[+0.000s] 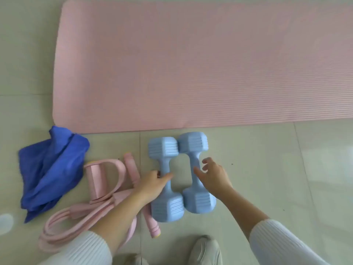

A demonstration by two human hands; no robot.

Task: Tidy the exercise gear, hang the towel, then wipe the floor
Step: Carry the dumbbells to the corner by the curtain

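L hand (pixel 152 183) grips dumbbell (pixel 165 165); R hand (pixel 214 176) splayed.

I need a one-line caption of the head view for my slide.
The left hand grips one blue dumbbell; the right hand reaches for the second dumbbell, beside a pink mat.

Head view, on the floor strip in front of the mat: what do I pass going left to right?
Blue towel → pink band and rope pile → left dumbbell → right dumbbell. The two dumbbells lie side by side.
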